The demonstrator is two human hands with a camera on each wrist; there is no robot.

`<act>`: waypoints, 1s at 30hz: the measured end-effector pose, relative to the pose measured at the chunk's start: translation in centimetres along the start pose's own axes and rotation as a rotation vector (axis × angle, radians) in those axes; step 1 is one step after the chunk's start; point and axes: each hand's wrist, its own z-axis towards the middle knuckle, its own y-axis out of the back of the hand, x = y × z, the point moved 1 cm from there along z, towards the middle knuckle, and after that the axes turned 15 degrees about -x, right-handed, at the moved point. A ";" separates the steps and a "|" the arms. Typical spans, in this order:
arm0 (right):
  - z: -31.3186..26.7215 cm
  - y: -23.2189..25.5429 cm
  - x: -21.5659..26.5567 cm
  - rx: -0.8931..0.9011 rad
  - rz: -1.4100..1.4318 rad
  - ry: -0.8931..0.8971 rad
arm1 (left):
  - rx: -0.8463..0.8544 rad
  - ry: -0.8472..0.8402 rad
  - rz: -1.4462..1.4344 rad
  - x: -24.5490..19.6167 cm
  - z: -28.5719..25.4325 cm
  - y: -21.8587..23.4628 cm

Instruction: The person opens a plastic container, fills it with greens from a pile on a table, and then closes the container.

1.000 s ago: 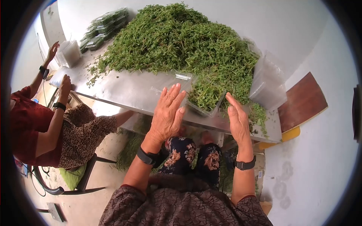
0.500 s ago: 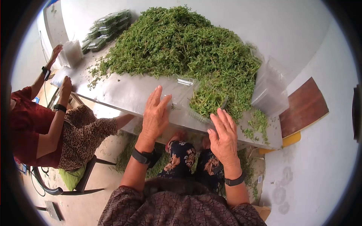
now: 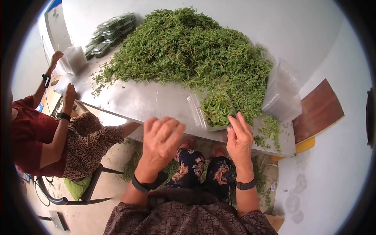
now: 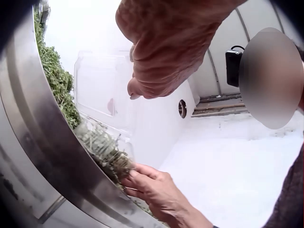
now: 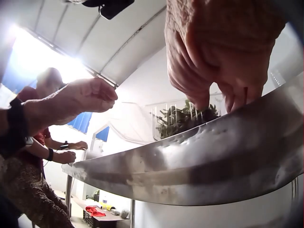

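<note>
A clear hinged container [image 3: 210, 127] holding greens [image 3: 219, 111] sits by the table's front edge, its transparent lid [image 4: 97, 88] raised in the left wrist view. My right hand [image 3: 239, 147] grips its near right corner; in the left wrist view the thumb and fingers of this right hand [image 4: 159, 192] are at the container's end. My left hand [image 3: 158, 147] hovers left of the container, just in front of the table edge, holding nothing. Its fingers are loosely bent, as the right wrist view shows this left hand [image 5: 78, 102]. A large heap of greens [image 3: 184, 47] lies behind.
Stacked empty containers [image 3: 284, 96] stand at the right, and another stack [image 3: 73, 59] at the far left. Filled packs [image 3: 113, 29] are piled at the back left. Another person [image 3: 43, 135] sits at the left end of the metal table [image 3: 145, 96]. A brown board [image 3: 318, 110] leans right.
My left hand has drawn back toward me and its fingers have bent. My right hand has come onto the container's corner. The container has turned and shifted slightly right.
</note>
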 end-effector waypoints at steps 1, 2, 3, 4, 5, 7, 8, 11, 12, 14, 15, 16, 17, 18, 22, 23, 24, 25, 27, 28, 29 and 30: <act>0.0 -0.1 -0.2 0.010 0.023 -0.041 | 0.022 -0.054 -0.048 -0.6 0.0 0.2; 0.1 -0.1 -0.3 0.012 0.026 -0.041 | 0.044 -0.107 -0.095 -1.1 0.1 0.3; 0.3 0.0 -0.4 0.019 0.017 -0.041 | 0.072 -0.137 -0.149 -1.3 0.2 0.5; 0.4 0.1 -0.4 0.025 0.007 -0.040 | 0.073 -0.138 -0.149 -1.3 0.0 0.4; 0.3 0.2 -0.4 0.024 0.006 -0.041 | 0.043 -0.128 -0.177 -1.3 -0.2 0.2; 0.4 0.6 -0.1 0.030 0.005 -0.043 | 0.008 -0.119 -0.212 -1.4 -0.3 0.1; 0.4 0.9 0.0 0.031 0.003 -0.041 | -0.023 -0.155 -0.233 -1.6 -0.1 0.3; 1.0 1.9 0.6 0.049 0.009 0.030 | -0.055 -0.224 -0.289 -2.0 -0.1 0.6; 1.5 2.2 0.9 0.067 0.007 0.071 | -0.060 -0.263 -0.331 -2.3 -0.1 0.5; 2.5 2.8 1.4 0.089 0.003 0.110 | -0.063 -0.279 -0.352 -2.7 -0.6 0.3; 3.1 2.9 1.7 0.125 -0.006 0.138 | -0.056 -0.281 -0.389 -2.8 -0.9 0.2; 3.6 2.9 1.9 0.161 -0.014 0.168 | -0.050 -0.283 -0.425 -2.9 -1.2 0.1; 4.1 2.6 1.9 0.170 0.011 0.176 | -0.047 -0.300 -0.424 -3.0 -1.3 0.1; 4.6 2.4 2.2 0.172 0.011 0.177 | -0.049 -0.298 -0.423 -3.1 -1.3 0.2; 6.0 0.7 3.2 0.257 0.012 0.217 | 0.020 -0.300 -0.453 -3.4 -1.5 0.5; 6.2 0.1 3.2 0.296 0.012 0.223 | 0.037 -0.305 -0.462 -3.5 -1.5 0.5; 6.4 -0.3 3.3 0.297 0.012 0.226 | 0.036 -0.304 -0.460 -3.6 -1.5 0.4; 6.4 -0.8 3.4 0.331 0.035 0.209 | 0.028 -0.309 -0.466 -3.7 -1.7 0.3; 6.3 -1.6 3.5 0.368 0.078 0.197 | 0.020 -0.313 -0.468 -3.8 -1.9 0.2; 6.3 -1.7 3.6 0.371 0.080 0.198 | 0.024 -0.307 -0.484 -3.9 -1.9 0.2; 6.3 -1.8 3.8 0.416 0.098 0.217 | 0.029 -0.301 -0.501 -4.0 -2.0 0.2; 6.3 -1.9 3.9 0.461 0.114 0.235 | 0.029 -0.297 -0.501 -4.1 -1.9 0.1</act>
